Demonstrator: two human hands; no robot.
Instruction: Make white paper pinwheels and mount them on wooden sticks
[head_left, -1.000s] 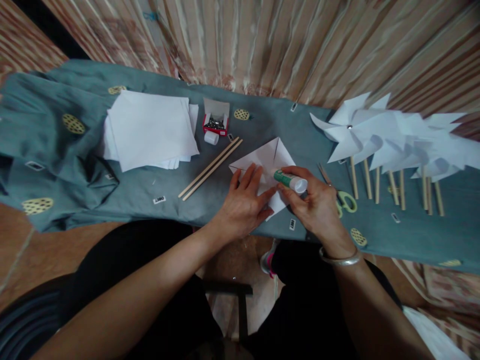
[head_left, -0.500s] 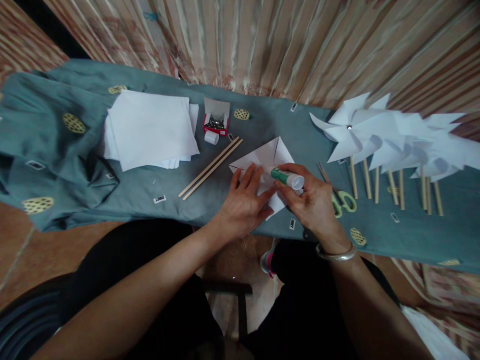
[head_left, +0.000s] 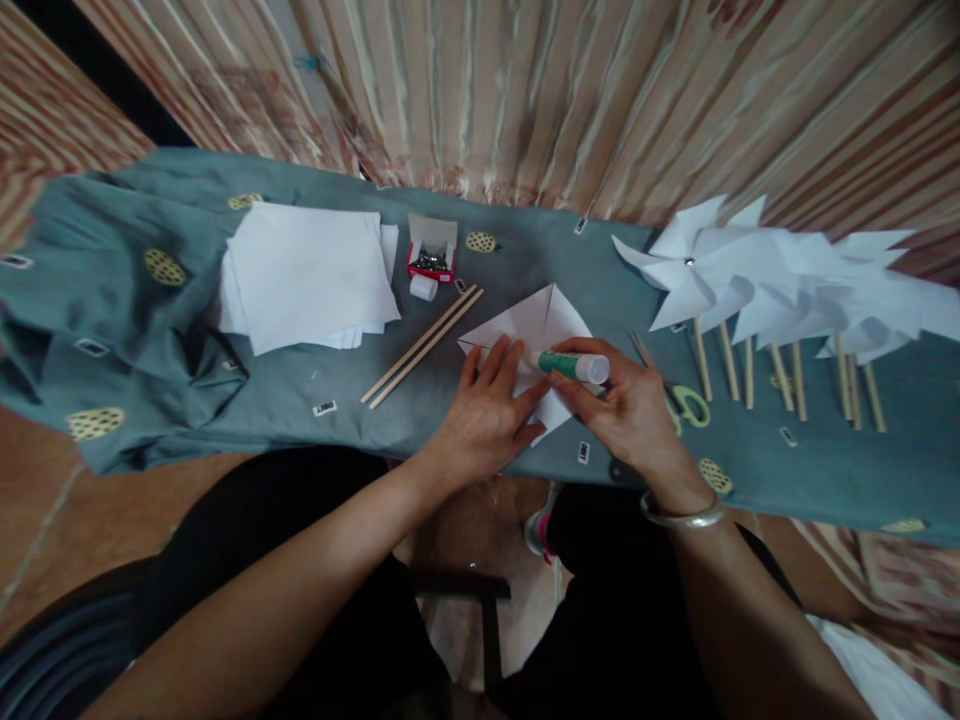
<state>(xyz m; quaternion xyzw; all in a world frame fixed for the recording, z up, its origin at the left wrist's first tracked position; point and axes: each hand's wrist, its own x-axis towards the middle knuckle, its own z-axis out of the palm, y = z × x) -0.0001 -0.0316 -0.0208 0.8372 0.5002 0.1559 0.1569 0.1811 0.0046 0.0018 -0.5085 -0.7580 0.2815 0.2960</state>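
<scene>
Paper [head_left: 534, 318] lies near the desk [head_left: 285, 400] edge, just clear of sticks [head_left: 427, 349], under the spread left hand [head_left: 484, 415], right hand [head_left: 630, 408] gripping a glue stick [head_left: 568, 366].

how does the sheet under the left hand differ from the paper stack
The sheet has dark lines at two corners; the stack's top is plain. The left hand rests on the sheet; no hand touches the stack. Both are white, lying on cloth.
</scene>
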